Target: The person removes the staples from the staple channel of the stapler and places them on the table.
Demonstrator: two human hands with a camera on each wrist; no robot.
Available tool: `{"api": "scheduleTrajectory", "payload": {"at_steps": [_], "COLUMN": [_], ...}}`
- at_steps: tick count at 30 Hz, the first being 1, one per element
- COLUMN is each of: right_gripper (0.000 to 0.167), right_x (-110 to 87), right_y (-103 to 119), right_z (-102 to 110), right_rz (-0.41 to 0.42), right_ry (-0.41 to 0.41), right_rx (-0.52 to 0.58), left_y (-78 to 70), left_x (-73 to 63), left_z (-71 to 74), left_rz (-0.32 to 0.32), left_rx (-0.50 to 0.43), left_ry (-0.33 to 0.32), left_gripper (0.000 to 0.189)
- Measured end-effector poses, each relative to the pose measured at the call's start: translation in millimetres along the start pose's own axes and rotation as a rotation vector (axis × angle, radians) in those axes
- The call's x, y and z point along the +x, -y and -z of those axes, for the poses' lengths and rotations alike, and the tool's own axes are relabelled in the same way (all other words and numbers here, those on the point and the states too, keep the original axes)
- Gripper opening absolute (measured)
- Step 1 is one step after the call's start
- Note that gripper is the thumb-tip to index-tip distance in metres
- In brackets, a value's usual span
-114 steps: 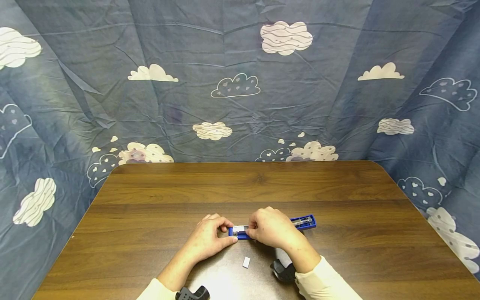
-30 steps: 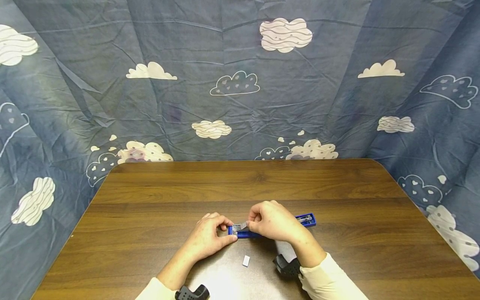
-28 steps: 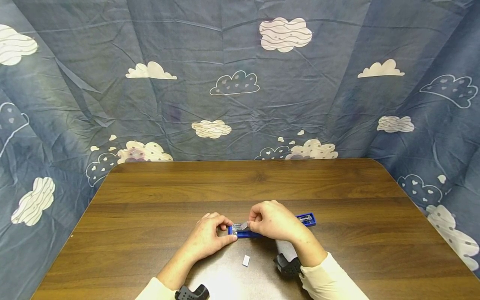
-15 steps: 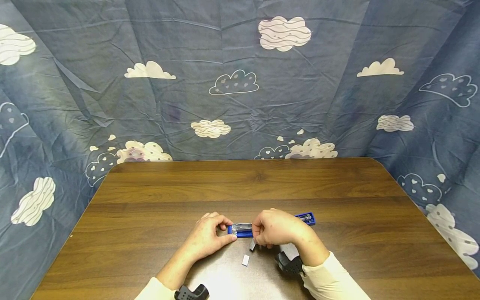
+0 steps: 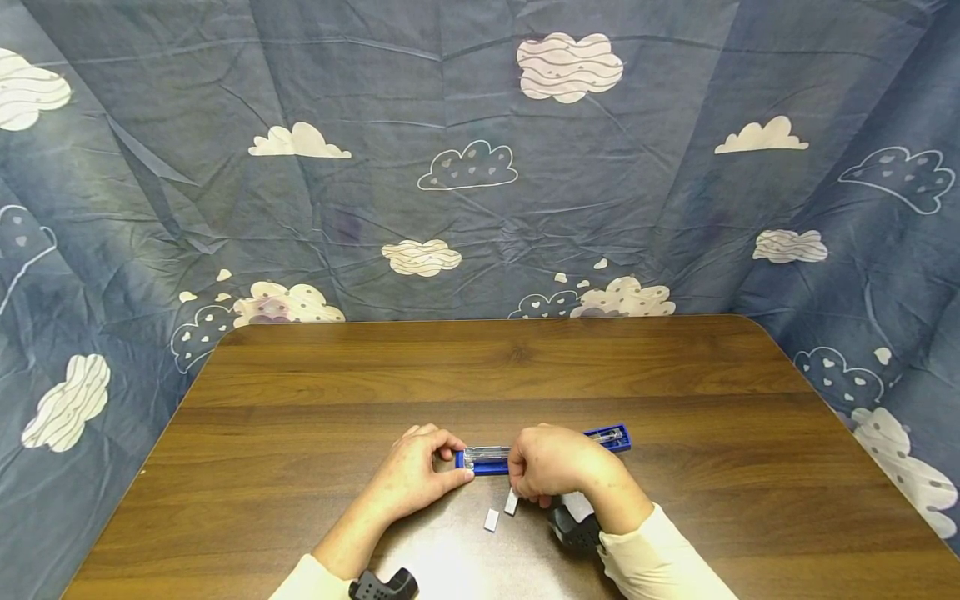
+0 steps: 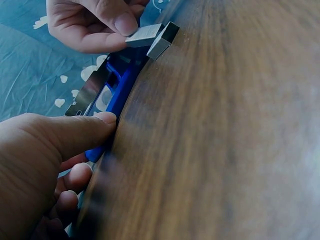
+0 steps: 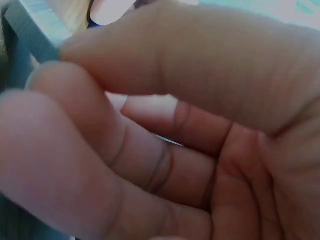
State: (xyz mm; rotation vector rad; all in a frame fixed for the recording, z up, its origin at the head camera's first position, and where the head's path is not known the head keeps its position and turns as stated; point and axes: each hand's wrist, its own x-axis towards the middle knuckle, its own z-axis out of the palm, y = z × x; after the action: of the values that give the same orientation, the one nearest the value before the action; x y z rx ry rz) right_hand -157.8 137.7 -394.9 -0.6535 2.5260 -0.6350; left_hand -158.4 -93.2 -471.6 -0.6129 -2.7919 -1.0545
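Observation:
A blue stapler (image 5: 491,469) lies opened out on the table, its metal staple channel facing up. My left hand (image 5: 416,471) grips its left end between thumb and fingers; in the left wrist view the thumb presses on the blue body (image 6: 120,95). My right hand (image 5: 555,462) pinches a short grey strip of staples (image 5: 512,502) just in front of the stapler, low over or on the table. Beside it lies a second strip of staples (image 5: 491,520). In the right wrist view, thumb and fingertips hold one end of the pinched strip (image 7: 35,30). My right hand hides the stapler's middle.
The brown wooden table (image 5: 315,375) reaches back to a blue cloud-patterned curtain (image 5: 480,233). The stapler's other blue arm (image 5: 618,437) sticks out to the right behind my right hand. Black wrist cameras (image 5: 384,585) sit on both wrists.
My right hand has lifted the staple strip out of the stapler's channel and brought it toward me, down beside the other strip. My left hand has stayed on the stapler.

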Motion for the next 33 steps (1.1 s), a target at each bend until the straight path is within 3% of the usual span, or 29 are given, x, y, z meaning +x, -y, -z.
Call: {"api": "scheduleTrajectory", "payload": {"at_steps": [9, 19, 25, 33], "right_gripper": [0.024, 0.027, 0.037, 0.036], "right_x": [0.7, 2.1, -1.3, -19.7], "right_y": [-1.0, -2.6, -8.3, -24.0], "right_z": [-0.7, 5.4, 18.3, 42.8], "right_rz": [-0.024, -0.012, 0.03, 0.041], "right_ry": [-0.022, -0.121, -0.258, -0.507], "right_rx": [-0.016, -0.067, -0.073, -0.027], "left_y": [0.4, 0.5, 0.5, 2.1], "left_x": [0.4, 0.5, 0.4, -0.9], "left_z": [-0.6, -0.5, 0.2, 0.0], "left_rz": [-0.001, 0.0, 0.0, 0.0], "left_rx": [0.01, 0.013, 0.007, 0.004], "left_ry": [0.0, 0.005, 0.015, 0.016], "left_gripper": [0.027, 0.027, 0.027, 0.027]}}
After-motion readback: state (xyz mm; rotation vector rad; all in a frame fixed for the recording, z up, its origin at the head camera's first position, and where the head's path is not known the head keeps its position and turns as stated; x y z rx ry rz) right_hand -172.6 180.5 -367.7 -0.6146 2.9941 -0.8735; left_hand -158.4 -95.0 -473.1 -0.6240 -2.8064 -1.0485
